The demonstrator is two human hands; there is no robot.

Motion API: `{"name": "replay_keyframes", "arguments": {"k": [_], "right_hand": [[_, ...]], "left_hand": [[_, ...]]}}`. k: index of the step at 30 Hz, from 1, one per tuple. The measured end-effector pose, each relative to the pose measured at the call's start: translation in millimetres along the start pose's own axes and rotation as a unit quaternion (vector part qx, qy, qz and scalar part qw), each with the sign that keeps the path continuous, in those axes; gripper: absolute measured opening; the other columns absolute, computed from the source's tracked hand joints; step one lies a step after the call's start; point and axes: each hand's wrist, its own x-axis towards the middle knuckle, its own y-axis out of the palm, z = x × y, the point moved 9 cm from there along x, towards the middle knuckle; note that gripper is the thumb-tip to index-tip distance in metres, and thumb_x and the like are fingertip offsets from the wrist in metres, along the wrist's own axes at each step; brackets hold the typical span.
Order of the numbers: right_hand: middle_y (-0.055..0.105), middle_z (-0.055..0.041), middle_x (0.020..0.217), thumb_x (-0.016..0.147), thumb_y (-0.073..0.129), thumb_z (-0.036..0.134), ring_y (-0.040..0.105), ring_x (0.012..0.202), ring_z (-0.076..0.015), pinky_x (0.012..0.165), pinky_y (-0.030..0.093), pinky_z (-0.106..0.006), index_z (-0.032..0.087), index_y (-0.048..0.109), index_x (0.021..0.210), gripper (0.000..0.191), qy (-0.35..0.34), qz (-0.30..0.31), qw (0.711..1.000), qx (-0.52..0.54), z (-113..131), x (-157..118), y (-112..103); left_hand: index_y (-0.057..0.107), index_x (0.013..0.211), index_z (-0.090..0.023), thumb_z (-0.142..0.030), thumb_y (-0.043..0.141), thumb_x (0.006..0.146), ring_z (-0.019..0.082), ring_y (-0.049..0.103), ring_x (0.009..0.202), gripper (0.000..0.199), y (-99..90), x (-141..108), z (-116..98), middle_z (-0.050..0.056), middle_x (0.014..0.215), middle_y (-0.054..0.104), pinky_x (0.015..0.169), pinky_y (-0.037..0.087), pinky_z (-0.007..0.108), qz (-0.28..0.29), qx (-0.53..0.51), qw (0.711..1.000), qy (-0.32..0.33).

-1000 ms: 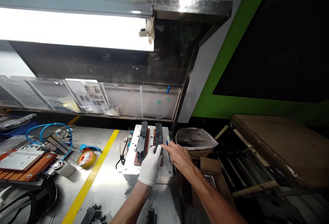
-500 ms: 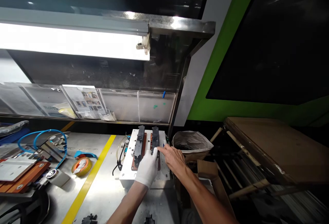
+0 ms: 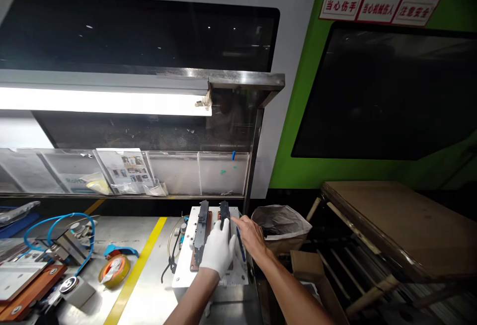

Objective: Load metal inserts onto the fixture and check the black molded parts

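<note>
The left hand (image 3: 219,249), in a white glove, lies palm-down over the near end of the right-hand black moulded strip (image 3: 224,212), fingers curled loosely on it; whether it actually grips the strip cannot be told. The bare right hand (image 3: 252,235) rests just beside it, fingers half open, fingertips (image 3: 235,220) touching the strip's right edge. The strip sits in a white fixture block (image 3: 188,260) on the steel bench (image 3: 149,285), parallel to a second black strip (image 3: 201,225) to its left.

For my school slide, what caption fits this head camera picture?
Gloved left hand and bare right hand press on a black part in a white fixture.
</note>
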Motion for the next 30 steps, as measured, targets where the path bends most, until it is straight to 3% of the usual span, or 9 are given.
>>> {"name": "replay_keyframes", "arguments": {"k": [4, 12, 21, 25, 27, 30], "right_hand": [[0.066, -0.0007, 0.095, 0.092, 0.038, 0.012, 0.062, 0.082, -0.0168, 0.062, 0.031, -0.029, 0.039, 0.068, 0.12, 0.049, -0.023, 0.022, 0.999, -0.003, 1.2, 18.4, 2.7], [0.068, -0.0011, 0.106, 0.089, 0.036, 0.012, 0.063, 0.09, -0.019, 0.069, 0.037, -0.029, 0.042, 0.064, 0.128, 0.056, -0.051, 0.078, 0.995, -0.033, 3.3, 41.5, 11.9], [0.068, -0.0007, 0.113, 0.096, 0.038, 0.018, 0.065, 0.096, -0.018, 0.073, 0.041, -0.026, 0.041, 0.062, 0.133, 0.049, -0.002, 0.06, 0.998, 0.006, -7.9, 55.3, 19.0], [0.066, -0.0026, 0.117, 0.098, 0.042, 0.019, 0.064, 0.103, -0.0173, 0.08, 0.044, -0.024, 0.034, 0.061, 0.136, 0.046, 0.009, 0.001, 0.996, 0.086, -15.2, 52.6, 17.0], [0.065, -0.0033, 0.117, 0.099, 0.043, 0.02, 0.063, 0.103, -0.0167, 0.083, 0.045, -0.023, 0.032, 0.061, 0.137, 0.044, 0.002, -0.006, 0.994, 0.111, -13.8, 50.2, 15.3], [0.064, -0.0028, 0.113, 0.101, 0.044, 0.023, 0.062, 0.099, -0.0158, 0.081, 0.044, -0.023, 0.034, 0.062, 0.136, 0.041, -0.029, 0.008, 0.994, 0.101, 2.3, 50.4, 12.6]], "left_hand": [[0.048, 0.143, -0.009, -0.023, 0.037, 0.091, 0.033, 0.066, 0.113, 0.055, 8.5, 26.2, 4.1, 0.022, 0.135, 0.058, 0.092, 0.056, 0.043, 0.033, 0.02, 0.998, -0.054], [0.051, 0.137, -0.008, -0.026, 0.042, 0.088, 0.035, 0.069, 0.105, 0.053, 11.5, 37.8, 7.9, 0.024, 0.126, 0.06, 0.084, 0.058, 0.043, 0.026, 0.036, 0.997, -0.06], [0.05, 0.138, -0.011, -0.019, 0.048, 0.081, 0.033, 0.07, 0.101, 0.057, 22.2, 55.9, 16.6, 0.021, 0.116, 0.061, 0.082, 0.057, 0.039, 0.025, 0.057, 0.995, -0.077], [0.047, 0.143, -0.012, -0.027, 0.04, 0.092, 0.03, 0.068, 0.104, 0.053, 15.4, 35.8, 8.4, 0.021, 0.121, 0.063, 0.087, 0.056, 0.039, 0.031, 0.067, 0.996, -0.056], [0.056, 0.134, -0.012, -0.029, 0.035, 0.095, 0.031, 0.065, 0.111, 0.048, 7.7, 17.1, 0.3, 0.021, 0.13, 0.061, 0.094, 0.055, 0.042, 0.037, 0.072, 0.996, -0.023], [0.065, 0.125, -0.015, -0.029, 0.033, 0.096, 0.036, 0.049, 0.135, 0.045, -17.7, -4.8, -4.5, 0.019, 0.147, 0.052, 0.116, 0.039, 0.051, -0.002, 0.102, 0.995, 0.017]]}}
